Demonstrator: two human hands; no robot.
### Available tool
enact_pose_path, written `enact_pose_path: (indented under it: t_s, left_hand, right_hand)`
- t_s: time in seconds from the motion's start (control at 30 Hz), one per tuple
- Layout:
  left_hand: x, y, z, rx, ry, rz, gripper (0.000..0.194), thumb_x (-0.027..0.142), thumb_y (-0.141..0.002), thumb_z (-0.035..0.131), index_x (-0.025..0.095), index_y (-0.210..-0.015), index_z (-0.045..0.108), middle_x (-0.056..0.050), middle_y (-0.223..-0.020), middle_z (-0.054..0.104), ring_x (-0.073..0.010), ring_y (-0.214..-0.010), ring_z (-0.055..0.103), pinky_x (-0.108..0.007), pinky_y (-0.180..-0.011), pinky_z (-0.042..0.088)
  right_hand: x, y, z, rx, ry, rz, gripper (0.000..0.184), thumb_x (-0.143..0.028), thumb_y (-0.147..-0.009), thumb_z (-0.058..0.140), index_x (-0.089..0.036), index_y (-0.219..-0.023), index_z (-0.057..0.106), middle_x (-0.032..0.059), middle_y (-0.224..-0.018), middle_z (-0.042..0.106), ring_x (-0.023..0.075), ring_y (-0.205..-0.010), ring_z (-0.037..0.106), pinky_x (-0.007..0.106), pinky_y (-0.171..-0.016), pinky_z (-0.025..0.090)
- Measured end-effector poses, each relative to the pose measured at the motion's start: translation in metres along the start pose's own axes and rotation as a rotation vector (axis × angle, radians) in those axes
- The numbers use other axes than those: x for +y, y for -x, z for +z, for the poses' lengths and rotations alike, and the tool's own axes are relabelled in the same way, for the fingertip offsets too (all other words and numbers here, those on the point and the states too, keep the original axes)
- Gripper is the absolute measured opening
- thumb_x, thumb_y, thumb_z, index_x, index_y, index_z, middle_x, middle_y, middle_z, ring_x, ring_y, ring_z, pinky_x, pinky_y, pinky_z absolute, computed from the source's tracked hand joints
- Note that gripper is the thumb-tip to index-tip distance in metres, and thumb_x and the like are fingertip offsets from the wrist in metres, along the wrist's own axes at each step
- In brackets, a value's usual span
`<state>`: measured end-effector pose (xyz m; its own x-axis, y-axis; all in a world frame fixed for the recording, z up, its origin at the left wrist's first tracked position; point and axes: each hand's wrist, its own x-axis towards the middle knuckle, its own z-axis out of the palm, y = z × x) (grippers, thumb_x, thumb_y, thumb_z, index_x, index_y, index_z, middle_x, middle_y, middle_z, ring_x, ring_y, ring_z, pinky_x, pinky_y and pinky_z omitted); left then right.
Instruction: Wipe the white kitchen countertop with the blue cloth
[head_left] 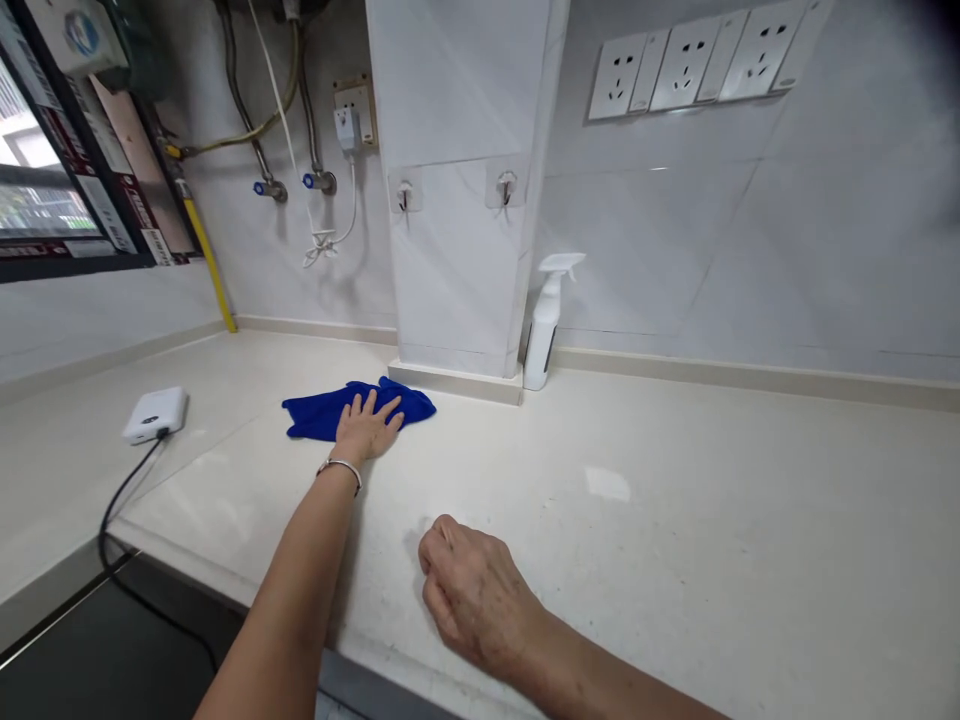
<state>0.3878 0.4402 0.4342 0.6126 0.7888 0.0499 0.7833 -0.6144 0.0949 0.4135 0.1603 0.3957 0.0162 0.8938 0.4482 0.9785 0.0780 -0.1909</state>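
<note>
My left hand (pixel 367 428) lies with its fingers spread on a blue cloth (pixel 319 412), pressing it against the pale countertop (pixel 675 520). The cloth is spread out and wrinkled, close to the foot of the tiled column. Nearer the counter's front edge, my right hand (pixel 472 590) rests on the surface with its fingers curled into a fist. Whether anything is inside that fist is hidden. A silver bracelet (pixel 343 470) circles my left wrist.
A white spray bottle (pixel 543 325) stands beside the tiled column (pixel 461 270). On the left, a white box-shaped device (pixel 157 414) has a black cable (pixel 112 560) hanging over the edge. Sockets (pixel 682 62), water valves (pixel 319 182) and a yellow pipe (pixel 208 260) are on the walls.
</note>
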Motion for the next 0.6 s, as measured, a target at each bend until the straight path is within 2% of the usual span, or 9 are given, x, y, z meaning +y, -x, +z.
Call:
enact_pose_path:
  t_s: [0.17, 0.3, 0.43, 0.6]
  left_hand:
    - [-0.008, -0.02, 0.0, 0.008, 0.009, -0.025, 0.065, 0.061, -0.094, 0.02, 0.038, -0.154, 0.023, -0.003, -0.168, 0.009, -0.0359, -0.153, 0.005, -0.053, -0.123, 0.009]
    - [-0.02, -0.021, -0.005, 0.003, 0.009, -0.04, 0.063, 0.058, -0.095, 0.02, 0.037, -0.155, 0.022, -0.005, -0.168, 0.009, -0.0353, -0.153, 0.006, -0.052, -0.123, 0.011]
    - [-0.033, -0.005, -0.01, -0.003, -0.024, -0.066, 0.064, 0.055, -0.095, 0.019, 0.035, -0.156, 0.021, -0.008, -0.167, 0.011, -0.0372, -0.152, 0.008, -0.053, -0.122, 0.014]
    - [-0.043, 0.038, -0.014, -0.007, -0.096, -0.108, 0.064, 0.055, -0.096, 0.017, 0.034, -0.156, 0.021, -0.01, -0.167, 0.013, -0.0383, -0.152, 0.011, -0.055, -0.12, 0.018]
  right_hand:
    - [0.002, 0.001, -0.004, -0.02, -0.025, -0.004, 0.015, -0.013, -0.079, 0.049, -0.023, -0.09, 0.047, 0.0042, -0.09, 0.056, 0.0196, -0.074, 0.053, 0.033, -0.062, 0.042]
    - [0.005, 0.001, -0.006, -0.044, -0.04, -0.025, 0.013, -0.015, -0.081, 0.049, -0.022, -0.092, 0.049, 0.0046, -0.09, 0.057, 0.0189, -0.073, 0.052, 0.032, -0.061, 0.04]
    - [0.007, -0.003, -0.01, -0.107, -0.063, -0.016, 0.013, -0.017, -0.084, 0.048, -0.019, -0.095, 0.054, 0.0061, -0.095, 0.059, 0.0186, -0.075, 0.055, 0.032, -0.062, 0.041]
    - [0.005, -0.007, -0.019, -0.148, -0.029, -0.003, 0.017, -0.019, -0.086, 0.048, -0.017, -0.1, 0.058, 0.0078, -0.102, 0.062, 0.0205, -0.083, 0.06, 0.032, -0.066, 0.042]
